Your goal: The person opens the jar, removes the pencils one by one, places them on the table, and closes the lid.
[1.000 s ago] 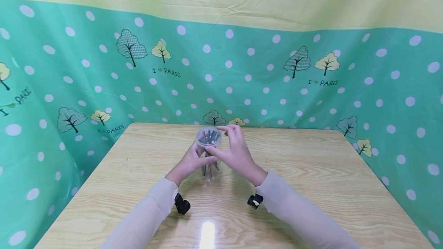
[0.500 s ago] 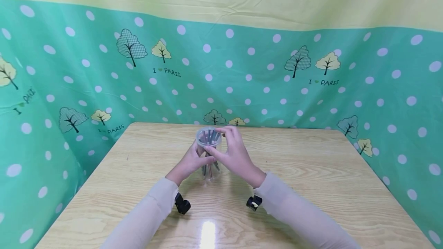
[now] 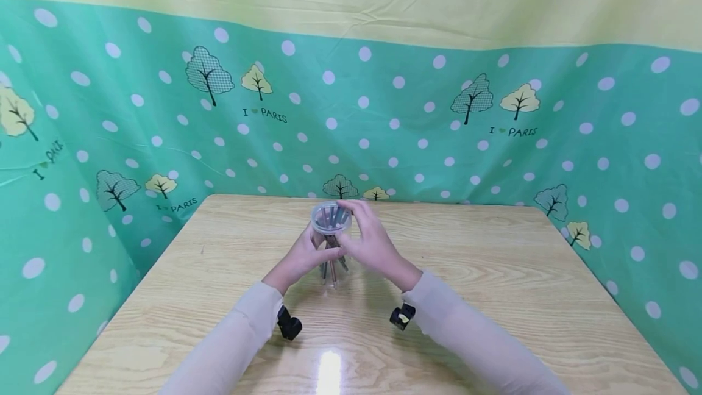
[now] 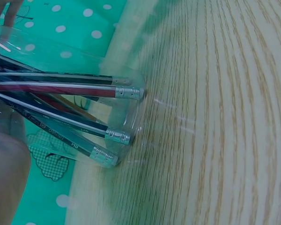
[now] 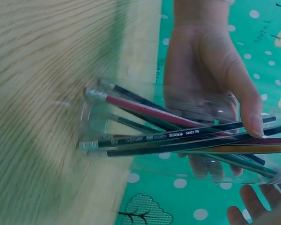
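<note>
At twelve o'clock on the pale wood-grain tabletop (image 3: 548,297), I have the clear, cylindrical, seemingly plastic jar (image 3: 334,273). My left grip (image 3: 303,258), at eight o'clock, clasps its body; whether my right grip (image 3: 375,245), three o'clock by its top, grasps it I can't tell. I'd expect it light, slippery, best held mid-body; the slim dark, red and yellow wooden pencils (image 5: 178,136) inside look stiff.

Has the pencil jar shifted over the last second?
No; in the head view, the pencil jar shows no visible shift against the printed tree behind it.
</note>
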Available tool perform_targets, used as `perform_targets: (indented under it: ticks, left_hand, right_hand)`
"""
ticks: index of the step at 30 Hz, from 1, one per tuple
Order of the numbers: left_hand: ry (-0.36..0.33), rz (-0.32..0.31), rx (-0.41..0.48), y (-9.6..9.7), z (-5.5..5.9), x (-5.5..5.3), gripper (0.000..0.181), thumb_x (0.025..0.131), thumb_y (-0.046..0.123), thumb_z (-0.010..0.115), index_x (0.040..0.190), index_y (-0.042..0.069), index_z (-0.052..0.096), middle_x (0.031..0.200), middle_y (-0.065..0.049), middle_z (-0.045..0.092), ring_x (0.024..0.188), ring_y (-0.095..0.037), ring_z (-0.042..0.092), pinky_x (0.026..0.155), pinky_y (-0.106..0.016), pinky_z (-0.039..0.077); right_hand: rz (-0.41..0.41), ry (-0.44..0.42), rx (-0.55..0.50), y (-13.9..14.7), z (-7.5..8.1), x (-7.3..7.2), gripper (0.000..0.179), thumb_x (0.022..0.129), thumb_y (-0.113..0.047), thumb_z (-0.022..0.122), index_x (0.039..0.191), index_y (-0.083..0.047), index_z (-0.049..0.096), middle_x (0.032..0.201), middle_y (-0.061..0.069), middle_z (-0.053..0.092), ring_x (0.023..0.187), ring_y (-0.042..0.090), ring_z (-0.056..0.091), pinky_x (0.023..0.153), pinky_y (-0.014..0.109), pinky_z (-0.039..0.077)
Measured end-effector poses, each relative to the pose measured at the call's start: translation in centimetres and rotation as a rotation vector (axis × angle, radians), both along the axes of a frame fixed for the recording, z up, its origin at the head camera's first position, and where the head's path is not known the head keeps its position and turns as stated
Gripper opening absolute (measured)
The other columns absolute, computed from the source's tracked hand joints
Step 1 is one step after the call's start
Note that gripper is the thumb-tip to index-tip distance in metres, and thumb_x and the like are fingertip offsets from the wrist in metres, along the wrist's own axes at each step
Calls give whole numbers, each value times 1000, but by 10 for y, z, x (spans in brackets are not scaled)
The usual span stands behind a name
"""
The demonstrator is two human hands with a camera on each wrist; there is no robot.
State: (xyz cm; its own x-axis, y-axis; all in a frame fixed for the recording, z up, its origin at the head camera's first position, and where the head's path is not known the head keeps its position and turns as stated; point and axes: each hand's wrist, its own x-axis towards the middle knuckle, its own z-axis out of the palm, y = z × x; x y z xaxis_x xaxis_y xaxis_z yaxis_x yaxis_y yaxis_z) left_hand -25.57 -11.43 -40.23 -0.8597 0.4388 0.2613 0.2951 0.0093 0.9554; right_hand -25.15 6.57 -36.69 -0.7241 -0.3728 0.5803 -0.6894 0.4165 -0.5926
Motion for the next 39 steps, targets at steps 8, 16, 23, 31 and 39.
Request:
perform_targets:
  ticks: [8, 16, 23, 31, 39]
  left_hand:
    - [-28, 40, -22, 1, 2, 2, 83, 78, 10, 72, 143, 23, 22, 141, 1, 37, 130, -15, 29, 108, -44, 15]
    - [-30, 53, -24, 0, 2, 3, 85, 77, 15, 74, 143, 22, 21, 141, 0, 36, 130, -17, 29, 108, -45, 13]
    - [-33, 25, -6, 0, 2, 4, 82, 77, 14, 74, 142, 25, 24, 140, -1, 37, 130, -20, 30, 106, -47, 19]
    - [-21, 34, 1, -1, -11, -6, 83, 78, 15, 74, 142, 30, 23, 140, 3, 38, 131, -15, 28, 107, -50, 10]
    - [-35, 25, 7, -1, -16, -9, 85, 77, 17, 74, 142, 30, 21, 140, 4, 38, 130, -13, 30, 108, -43, 16]
  right_hand:
    - [223, -266, -152, 1, 9, -10, 48, 89, 1, 42, 136, -11, 41, 132, 4, 43, 118, 18, 43, 93, 41, 40]
    - [357, -401, -183, 1, 29, -5, 52, 88, 5, 33, 139, -3, 34, 141, 14, 36, 119, 32, 39, 77, 35, 41]
    - [405, -362, -173, 6, 35, -5, 62, 81, 6, 33, 142, -4, 27, 150, 8, 18, 132, 26, 20, 89, 47, 37]
    - [210, -218, -67, 10, 40, -1, 53, 92, -22, 54, 141, -19, 33, 146, -1, 23, 134, 17, 18, 103, 54, 20]
    - [-145, 59, 86, -6, 16, -2, 74, 71, -58, 68, 130, -18, 47, 119, 0, 41, 109, 14, 40, 87, 36, 42]
